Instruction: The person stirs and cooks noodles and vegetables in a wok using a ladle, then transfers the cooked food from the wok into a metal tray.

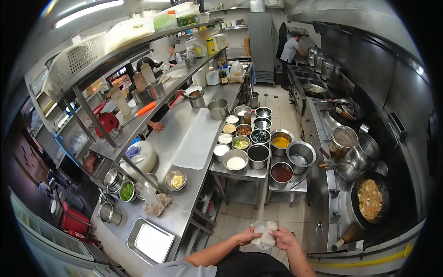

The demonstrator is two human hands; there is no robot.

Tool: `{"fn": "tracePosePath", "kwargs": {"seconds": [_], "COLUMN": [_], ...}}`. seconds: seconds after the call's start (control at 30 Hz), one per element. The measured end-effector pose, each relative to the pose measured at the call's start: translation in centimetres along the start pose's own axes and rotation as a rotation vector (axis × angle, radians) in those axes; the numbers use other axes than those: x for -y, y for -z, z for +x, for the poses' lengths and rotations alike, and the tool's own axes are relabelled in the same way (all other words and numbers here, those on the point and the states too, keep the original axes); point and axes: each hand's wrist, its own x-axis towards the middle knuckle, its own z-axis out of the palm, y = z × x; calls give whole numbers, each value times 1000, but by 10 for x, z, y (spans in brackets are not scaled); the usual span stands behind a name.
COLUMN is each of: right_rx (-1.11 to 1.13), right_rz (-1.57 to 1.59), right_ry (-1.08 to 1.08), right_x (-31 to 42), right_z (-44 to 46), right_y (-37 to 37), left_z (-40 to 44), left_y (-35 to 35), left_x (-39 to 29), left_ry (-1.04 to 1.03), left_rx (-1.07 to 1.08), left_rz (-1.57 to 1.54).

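Note:
A crumpled white cloth [264,235] is held between both hands at the lower middle, above the tiled floor. My left hand [248,236] grips its left side with the fingers closed. On the cloth's right side, my right hand [284,238] holds it with the thumb on top. To the right, a dark wok [386,203] on the stove holds orange-yellow food [370,200] with pale pieces. A wooden-handled brush [346,237] lies below the wok, near my right hand.
Sauce and ingredient pots [258,155] stand on small steel tables ahead. The long steel counter [184,201] at left bears bowls, a plastic bag [157,204] and a rectangular tray [150,241]. A co-worker [290,50] stands by the far stove; another person's hand [157,126] rests at the counter.

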Motion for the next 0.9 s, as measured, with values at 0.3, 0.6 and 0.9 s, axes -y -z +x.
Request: {"fn": "tracePosePath", "kwargs": {"seconds": [0.3,0.6,0.9], "right_rx": [36,57,95], "right_rz": [11,86,147], "right_ry": [46,107,90], "right_x": [2,13,27], "right_z": [6,-3,-23], "right_y": [12,30,56], "left_z": [16,11,24], "left_y": [-12,-43,-64], "left_x": [-2,-27,-17], "left_ry": [-280,-101,-167], "left_rx": [-205,-235,-114], "left_rz": [430,460,299]}}
